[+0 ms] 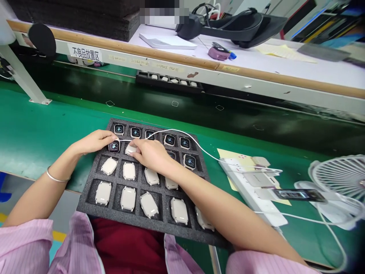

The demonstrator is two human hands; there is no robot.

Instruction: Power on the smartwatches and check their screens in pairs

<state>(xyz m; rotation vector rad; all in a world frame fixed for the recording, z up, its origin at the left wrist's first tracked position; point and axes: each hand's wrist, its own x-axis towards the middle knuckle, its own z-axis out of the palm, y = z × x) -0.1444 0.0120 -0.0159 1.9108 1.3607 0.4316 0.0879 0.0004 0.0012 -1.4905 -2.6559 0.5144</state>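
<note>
A lit watch (114, 146) is pinched by the left hand (92, 141); the charger (130, 149) beside it is gripped by the right hand (151, 154).

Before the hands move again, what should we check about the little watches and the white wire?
1. Left hand touching the lit watch in the second row: ok.
2. Right hand pinching the white puck: ok.
3. Puck sitting properly on a watch: cannot tell, fingers hide it.
4. White cable running loose to the power strip: ok, it lies across the top-row watches.
5. Foam tray fully on the green table: not ok, its near edge seems to overhang toward the lap.
</note>
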